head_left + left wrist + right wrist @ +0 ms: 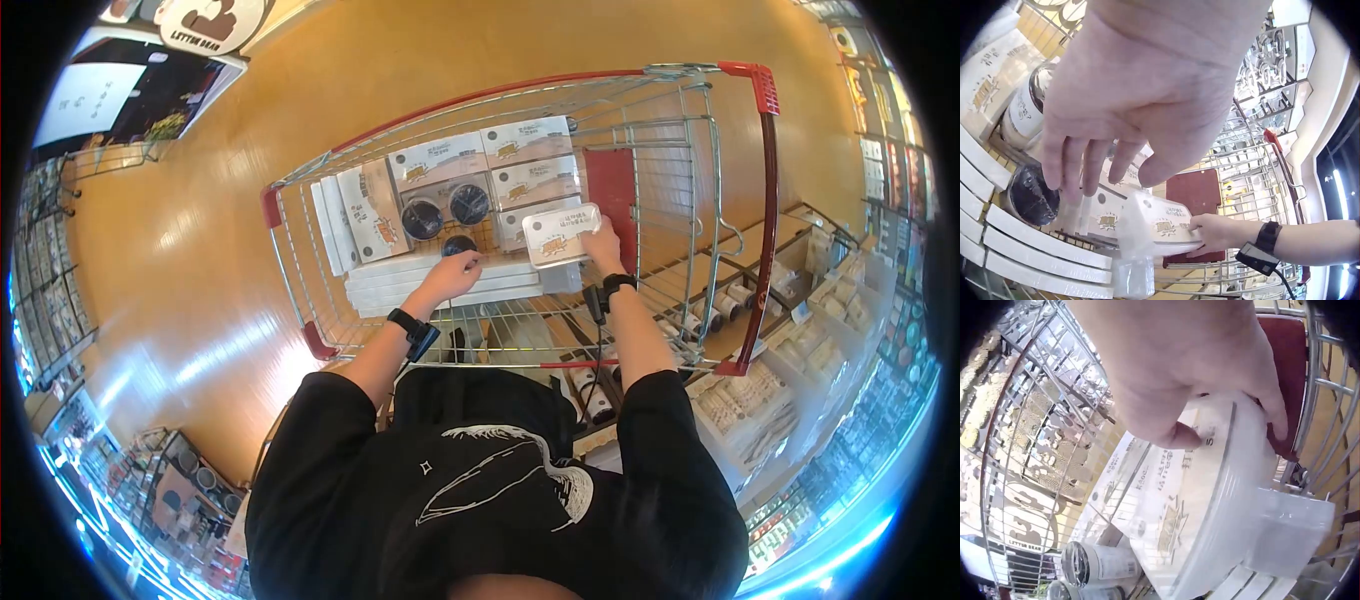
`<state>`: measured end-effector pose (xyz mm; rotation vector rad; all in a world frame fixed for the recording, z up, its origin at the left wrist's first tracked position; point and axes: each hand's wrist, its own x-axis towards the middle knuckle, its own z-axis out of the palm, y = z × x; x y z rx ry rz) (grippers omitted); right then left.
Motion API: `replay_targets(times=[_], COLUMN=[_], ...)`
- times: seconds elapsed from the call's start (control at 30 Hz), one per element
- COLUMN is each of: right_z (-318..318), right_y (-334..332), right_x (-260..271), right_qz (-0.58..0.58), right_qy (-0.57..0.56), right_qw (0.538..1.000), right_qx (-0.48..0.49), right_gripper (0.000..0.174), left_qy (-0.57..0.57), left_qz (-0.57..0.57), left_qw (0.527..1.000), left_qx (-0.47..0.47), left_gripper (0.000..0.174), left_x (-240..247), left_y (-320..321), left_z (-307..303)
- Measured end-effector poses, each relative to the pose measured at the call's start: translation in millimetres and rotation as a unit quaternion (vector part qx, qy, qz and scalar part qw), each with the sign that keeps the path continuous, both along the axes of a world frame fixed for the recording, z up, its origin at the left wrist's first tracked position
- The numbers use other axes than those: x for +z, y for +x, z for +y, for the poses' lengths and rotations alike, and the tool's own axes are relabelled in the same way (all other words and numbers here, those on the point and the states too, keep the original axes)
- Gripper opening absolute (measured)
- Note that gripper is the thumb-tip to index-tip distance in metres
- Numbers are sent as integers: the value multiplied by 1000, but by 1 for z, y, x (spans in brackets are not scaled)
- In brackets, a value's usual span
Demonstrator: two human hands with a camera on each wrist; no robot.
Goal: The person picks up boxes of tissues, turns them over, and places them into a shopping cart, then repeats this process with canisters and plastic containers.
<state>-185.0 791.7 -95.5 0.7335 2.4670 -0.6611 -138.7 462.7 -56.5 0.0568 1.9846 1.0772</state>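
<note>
My right hand point(603, 250) grips a pack of white plastic food containers point(560, 236) by its right end, thumb over the printed label. The pack is held above the inside of a shopping cart, its clear stacked rims showing in the right wrist view. Beneath it stands a small clear plastic tub point(1288, 531). My left hand point(455, 275) hangs over the flat white boxes point(440, 285) at the cart's near side. Its fingers droop loosely beside a dark-topped jar point(1034, 195), with nothing held. Two more dark-topped jars point(468, 204) stand farther in.
Printed white boxes point(530, 140) line the cart's far side, and others stand upright at its left point(370, 210). A red panel point(610, 200) is by the red handle point(768, 240). Stocked shelves point(760, 400) border the right; a display stand point(130, 90) is at upper left.
</note>
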Motion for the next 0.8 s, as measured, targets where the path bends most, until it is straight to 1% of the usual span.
replay_targets(times=[0.03, 0.07, 0.13, 0.17, 0.2, 0.23, 0.27, 0.3, 0.37, 0.4, 0.47, 0.53, 0.6, 0.63, 0.67, 0.73, 0.77, 0.8], right_z=[-8, -19, -37, -40, -42, -46, -50, -52, -56, -56, -57, -58, -57, -47, -51, -60, -48, -47], right_y=[-4, -6, -4, -1, 2, 6, 8, 9, 8, 5, 2, 2, 6, 14, 8, -9, -7, -14], right_x=[8, 21, 42, 39, 38, 35, 36, 35, 32, 32, 34, 38, 42, 20, 31, 63, 48, 50], right_qz=[-58, -57, -14, 15, 18, -16, -51, -47, -110, -107, -142, -128, -115, -60, -56, -164, -113, -110], right_qy=[29, 32, 118, 122, 124, 157, 188, 190, 156, 157, 185, 163, 162, 202, 204, 186, 200, 202], right_qw=[998, 998, 989, 982, 982, 948, 893, 895, 864, 866, 812, 816, 786, 766, 769, 761, 769, 773], right_qx=[-3, -11, 83, 145, 138, 276, 407, 400, 466, 463, 536, 540, 586, 608, 603, 599, 597, 591], right_gripper=[59, 59, 68, 79, 79, 83, 86, 86, 85, 85, 83, 83, 80, 89, 89, 104, 121, 121], left_qy=[3, -3, -6, 11, 28, 29, 39, 50, 52, 53, 48, 49, 39, 33, 28, 32, 34, 36], left_qz=[1, 2, 6, 22, 37, 41, 35, 29, 36, 37, 37, 37, 47, 44, 41, 42, 37, 32], left_qw=[1000, 1000, 1000, 1000, 999, 999, 999, 998, 998, 998, 998, 998, 998, 998, 999, 999, 999, 999], left_qx=[-7, -13, -26, -10, 6, 0, 3, 5, -5, -7, -32, 3, -17, -13, -9, -11, -7, -5], left_gripper=[44, 44, 45, 44, 44, 44, 44, 45, 45, 45, 48, 47, 47, 48, 48, 49, 49, 49], left_x=[-1, -1, 1, 2, 4, 6, 8, 9, 14, 17, 18, 19, 19, 18, 16, 12, 11, 8], left_y=[-2, -4, -7, -7, -8, -8, -10, -12, -12, -13, -12, -4, -1, 2, 6, 12, 14, 17], left_z=[0, 0, 0, 0, -1, -2, -3, -4, -9, -11, -18, -24, -31, -34, -37, -42, -45, -47])
